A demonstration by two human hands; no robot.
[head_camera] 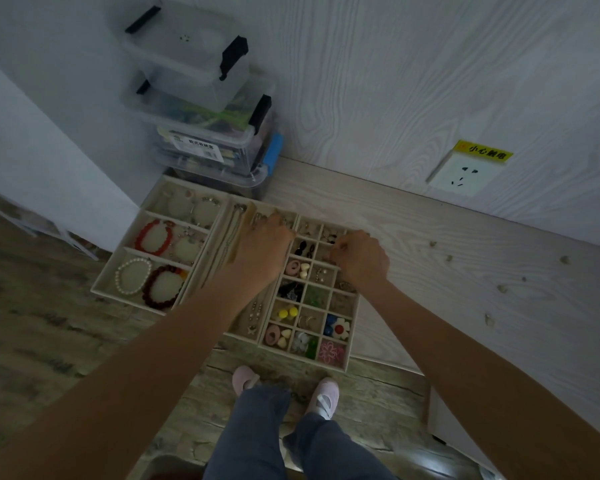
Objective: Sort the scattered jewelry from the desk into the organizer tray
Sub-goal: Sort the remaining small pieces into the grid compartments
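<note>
The pale wooden desk (430, 244) meets a white wall; the organizer tray (352, 336) lies at its near edge; my left hand (262, 252) and right hand (361, 259) curl over its far compartments, whatever they hold hidden; small jewelry pieces (503, 289) lie scattered to the right.

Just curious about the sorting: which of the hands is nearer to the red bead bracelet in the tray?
Left. The left hand is over the middle tray, just right of the red bead bracelet; the right hand is farther right, over the small-compartment grid.
</note>
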